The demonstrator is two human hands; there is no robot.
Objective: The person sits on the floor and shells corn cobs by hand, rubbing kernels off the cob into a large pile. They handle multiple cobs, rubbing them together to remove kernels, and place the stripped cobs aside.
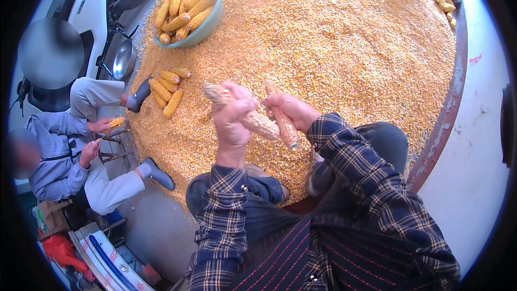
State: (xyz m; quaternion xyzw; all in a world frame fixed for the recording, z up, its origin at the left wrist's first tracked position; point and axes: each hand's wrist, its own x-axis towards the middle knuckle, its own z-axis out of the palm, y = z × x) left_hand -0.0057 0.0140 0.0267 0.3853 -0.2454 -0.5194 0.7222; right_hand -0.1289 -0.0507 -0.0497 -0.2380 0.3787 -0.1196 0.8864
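My left hand [234, 115] is wrapped around a corn cob [261, 124], pale and mostly stripped, with some kernels along its side. A second, thinner bare cob [284, 124] is gripped in my right hand [293, 107]. The two cobs come close together at their lower ends; whether they touch, I cannot tell. Beneath both hands spreads a wide heap of loose corn kernels [343, 48]. Several unshelled ears of corn [173, 104] lie on the heap to the left of my hands.
At the upper left a green plastic basin [208, 34] holds many yellow ears. A co-worker [60, 149] sits on the left with an ear of corn [117, 121] in one hand. Near a parked vehicle stands a metal bowl [124, 60]. A wall [472, 113] borders the heap at right.
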